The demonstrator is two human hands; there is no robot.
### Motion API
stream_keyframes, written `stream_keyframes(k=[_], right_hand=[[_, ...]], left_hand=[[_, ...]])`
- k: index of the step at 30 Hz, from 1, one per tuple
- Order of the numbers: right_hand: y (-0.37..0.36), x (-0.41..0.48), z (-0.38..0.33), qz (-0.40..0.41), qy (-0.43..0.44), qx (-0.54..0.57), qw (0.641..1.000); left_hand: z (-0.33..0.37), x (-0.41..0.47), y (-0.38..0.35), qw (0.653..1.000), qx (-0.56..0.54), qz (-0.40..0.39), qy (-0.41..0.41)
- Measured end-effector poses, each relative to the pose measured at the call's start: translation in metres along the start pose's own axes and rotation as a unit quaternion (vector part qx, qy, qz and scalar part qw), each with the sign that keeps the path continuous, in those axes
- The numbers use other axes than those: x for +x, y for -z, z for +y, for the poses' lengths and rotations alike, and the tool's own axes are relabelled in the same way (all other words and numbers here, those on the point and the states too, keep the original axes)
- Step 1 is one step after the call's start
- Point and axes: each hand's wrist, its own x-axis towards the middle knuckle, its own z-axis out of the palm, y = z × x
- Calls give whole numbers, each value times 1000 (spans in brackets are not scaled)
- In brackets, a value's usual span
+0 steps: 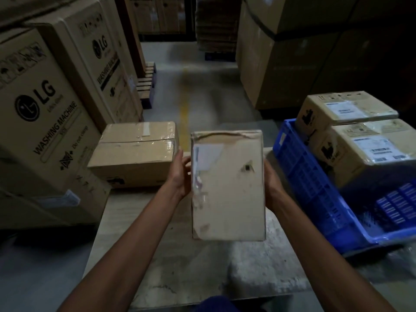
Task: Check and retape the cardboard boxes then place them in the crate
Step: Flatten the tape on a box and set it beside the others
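I hold a worn cardboard box (229, 188) above the work surface, its broad face toward me, with a torn label at its upper left, peeling clear tape down its left edge and a small hole near its right side. My left hand (181, 174) grips its left edge and my right hand (273, 183) grips its right edge. A blue plastic crate (315, 188) stands to the right with two labelled cardboard boxes (344, 110) (369, 152) in its far end. Another taped cardboard box (135, 152) lies on the surface at the left.
The pale work surface (180, 255) lies under my arms. Tall washing-machine cartons (42, 113) stand along the left, large cartons (292, 52) at the right. A floor aisle with a yellow line (184, 113) runs ahead, with pallets (146, 86) beside it.
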Motion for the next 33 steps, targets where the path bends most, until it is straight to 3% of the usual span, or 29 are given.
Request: stream_keyframes(k=[7,13,18,20,22,24,26,29,33], right_hand=[[-6,-13,9,20,-9,5,1000],[-6,-16,32,32,-23,-18,999],[-3,-14,36,36,-54,-35,997],[1,-16,41,64,-21,-110,992],[5,-25,45,120,103,-223,962],[10,-41,49,113,273,-320,900],[12,-57,58,58,372,-425,823],[13,-73,80,3,394,-537,746],[15,-77,98,-4,367,-565,739]], left_hand=[[-18,-6,0,999,12,34,-13],[-48,-12,-1,1000,29,-9,0],[-52,-12,-2,996,78,-18,-27],[-57,-13,1,987,139,6,-78],[-60,-25,3,936,277,54,-212],[-61,-43,7,804,433,71,-400],[-72,-55,14,697,519,39,-493],[-102,-64,26,622,617,-13,-482],[-121,-68,29,582,712,-43,-390]])
